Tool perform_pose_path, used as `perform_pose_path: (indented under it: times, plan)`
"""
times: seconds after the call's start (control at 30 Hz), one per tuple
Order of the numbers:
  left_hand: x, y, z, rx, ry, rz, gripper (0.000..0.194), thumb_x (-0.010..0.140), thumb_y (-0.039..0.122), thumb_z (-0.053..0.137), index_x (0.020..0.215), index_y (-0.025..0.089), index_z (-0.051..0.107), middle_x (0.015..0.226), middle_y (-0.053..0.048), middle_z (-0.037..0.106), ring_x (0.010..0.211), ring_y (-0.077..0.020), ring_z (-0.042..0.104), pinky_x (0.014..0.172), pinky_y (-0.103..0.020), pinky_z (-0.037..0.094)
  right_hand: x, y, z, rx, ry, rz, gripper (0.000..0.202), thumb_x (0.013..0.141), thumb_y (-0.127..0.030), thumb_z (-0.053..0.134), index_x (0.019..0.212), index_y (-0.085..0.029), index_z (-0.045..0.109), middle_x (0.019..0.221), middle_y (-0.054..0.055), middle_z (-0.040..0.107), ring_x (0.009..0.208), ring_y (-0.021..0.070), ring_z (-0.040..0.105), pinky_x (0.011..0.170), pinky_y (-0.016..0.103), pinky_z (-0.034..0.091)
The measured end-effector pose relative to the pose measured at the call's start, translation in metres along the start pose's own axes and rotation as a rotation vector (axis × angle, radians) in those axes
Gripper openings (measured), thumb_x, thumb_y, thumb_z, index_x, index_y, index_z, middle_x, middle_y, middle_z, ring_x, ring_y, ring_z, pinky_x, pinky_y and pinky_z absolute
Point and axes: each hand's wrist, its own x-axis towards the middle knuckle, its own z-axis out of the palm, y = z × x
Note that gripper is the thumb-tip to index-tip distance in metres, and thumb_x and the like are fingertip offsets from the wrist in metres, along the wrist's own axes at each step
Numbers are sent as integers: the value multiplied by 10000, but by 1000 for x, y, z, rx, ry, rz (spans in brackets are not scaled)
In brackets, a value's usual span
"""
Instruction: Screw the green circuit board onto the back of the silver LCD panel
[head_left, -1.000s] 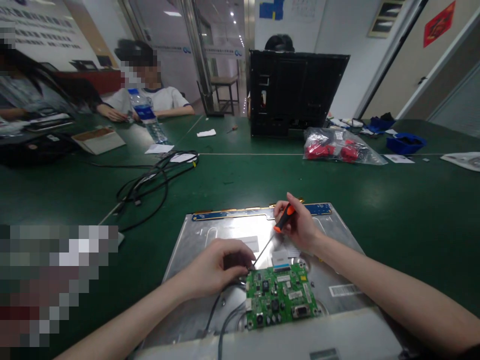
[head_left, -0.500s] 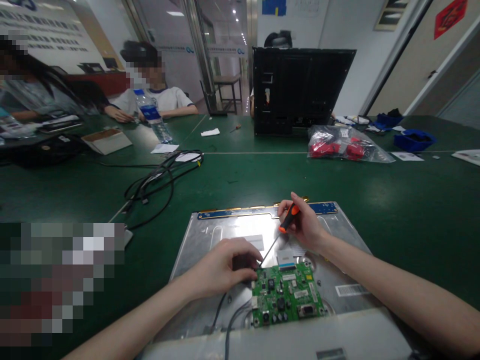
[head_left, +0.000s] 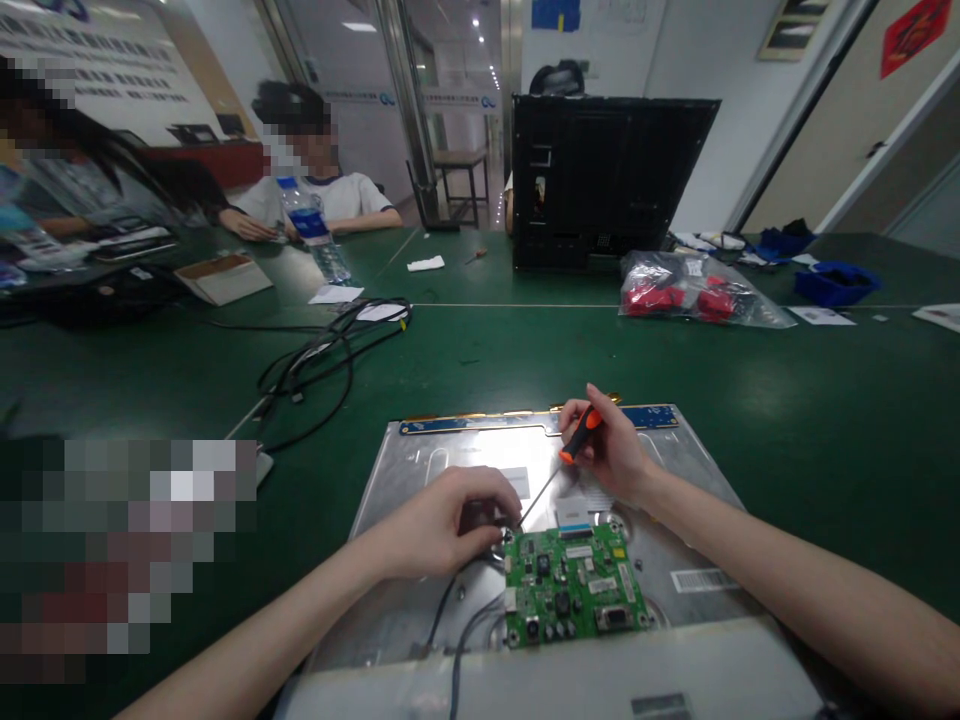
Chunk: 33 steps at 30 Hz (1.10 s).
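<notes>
Green board (head_left: 574,582): could be scratched if screwdriver (head_left: 582,437) slips.
Right hand (head_left: 616,455): screwdriver gripped, beyond board.
Left hand (head_left: 456,522): at board's corner; hold unclear.

Panel (head_left: 397,470): silver, lying flat from where I watch.
Board (head_left: 574,588): green, flat on the panel.
Screwdriver (head_left: 581,436): orange-and-black, tilted; I see its shaft slanting down leftward, tip near the board's far-left corner.
</notes>
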Motion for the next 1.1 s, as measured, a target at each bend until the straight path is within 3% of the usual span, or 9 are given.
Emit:
perform_pose_path:
  times: [0.37,0.8,0.97,1.1]
  plan:
    - [2,0,2,44,11,27,68,782,121,604,767,150,664,895,-46,662,789,-162,598,710,-270,484,0,1,0,-10,-8,-8,526,686,-693,621,584,-177,600,377,-66,372,326,53,263,350,196,150]
    - [2,-1,0,57,-19,46,86,779,122,637,810,163,706,900,-48,668,814,-173,611,727,-274,479,2,2,0,-8,-58,8,501,705,-666,628,603,-175,616,409,-65,393,330,52,269,353,197,176]
    - [2,1,0,58,-5,22,88,779,114,633,805,154,708,875,-45,659,811,-175,613,727,-271,476,1,-2,0,9,-86,0,437,678,-594,668,568,-182,571,415,-50,410,363,69,305,365,204,207]
    - [3,-2,-1,63,-14,41,81,794,132,640,810,170,709,873,-41,669,821,-177,615,744,-273,475,-1,-7,0,20,-91,-29,297,575,-422,731,615,-193,546,498,-40,479,399,68,309,375,207,220]
